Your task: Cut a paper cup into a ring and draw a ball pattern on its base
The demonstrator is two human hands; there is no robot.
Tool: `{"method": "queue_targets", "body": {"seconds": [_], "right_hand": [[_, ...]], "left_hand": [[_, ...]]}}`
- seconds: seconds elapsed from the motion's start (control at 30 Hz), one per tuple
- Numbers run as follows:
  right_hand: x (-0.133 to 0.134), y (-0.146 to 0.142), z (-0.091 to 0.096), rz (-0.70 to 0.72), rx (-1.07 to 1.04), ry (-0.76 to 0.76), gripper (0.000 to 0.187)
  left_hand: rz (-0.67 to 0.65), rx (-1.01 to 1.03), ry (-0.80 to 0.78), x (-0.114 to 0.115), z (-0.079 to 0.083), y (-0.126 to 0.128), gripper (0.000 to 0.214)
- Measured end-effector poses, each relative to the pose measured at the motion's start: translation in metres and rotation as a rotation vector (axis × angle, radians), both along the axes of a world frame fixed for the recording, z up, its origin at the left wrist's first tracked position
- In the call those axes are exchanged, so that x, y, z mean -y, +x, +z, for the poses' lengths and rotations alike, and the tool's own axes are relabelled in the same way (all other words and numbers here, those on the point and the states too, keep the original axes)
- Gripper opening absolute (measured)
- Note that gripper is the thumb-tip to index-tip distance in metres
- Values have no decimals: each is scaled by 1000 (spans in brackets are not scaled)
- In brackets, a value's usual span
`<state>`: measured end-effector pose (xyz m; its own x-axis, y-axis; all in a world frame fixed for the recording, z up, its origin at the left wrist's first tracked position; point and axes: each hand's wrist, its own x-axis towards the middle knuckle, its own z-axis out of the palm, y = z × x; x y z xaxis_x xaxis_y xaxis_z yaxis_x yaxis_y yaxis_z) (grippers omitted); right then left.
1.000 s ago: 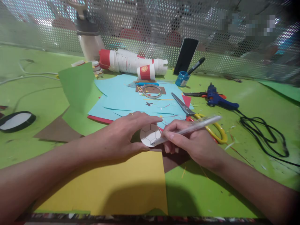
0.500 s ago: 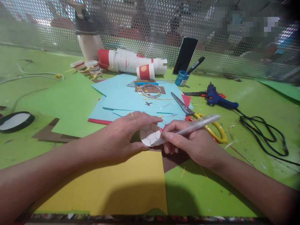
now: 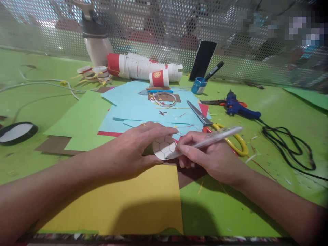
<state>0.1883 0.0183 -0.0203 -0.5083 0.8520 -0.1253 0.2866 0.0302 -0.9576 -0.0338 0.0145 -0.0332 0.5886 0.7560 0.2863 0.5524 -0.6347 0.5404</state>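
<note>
A small round white disc (image 3: pixel 162 146), drawn with dark lines in a soccer-ball pattern, lies between my hands. My left hand (image 3: pixel 142 147) steadies it, thumb at the near edge and fingers curved around the far side. Pinched in my right hand (image 3: pixel 205 153) is a clear-barrelled pen (image 3: pixel 217 138), slanted with its tip on the disc's lower right part. Some of the disc's left side is covered by my left hand. Scissors (image 3: pixel 230 136) with yellow and red handles lie just beyond my right hand.
Yellow paper (image 3: pixel 143 201), light blue sheets (image 3: pixel 133 106) and green paper (image 3: pixel 84 112) spread across the green table. Behind are paper cups (image 3: pixel 143 66), a blue jar (image 3: pixel 199 86) and a leaning phone (image 3: pixel 203 59). A blue glue gun (image 3: pixel 238 107) with its cord lies right; black tape (image 3: pixel 33 129) left.
The green sheets on the left have shifted toward me and to the right, showing more white cable and brown card. My hands, the pen and the disc have hardly moved.
</note>
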Motion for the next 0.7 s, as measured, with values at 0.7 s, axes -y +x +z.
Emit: {"method": "queue_targets", "body": {"seconds": [0.7], "right_hand": [[-2,0,5,40,82,-34,13]], "left_hand": [[7,44,-25,2,-1,3,52]]}}
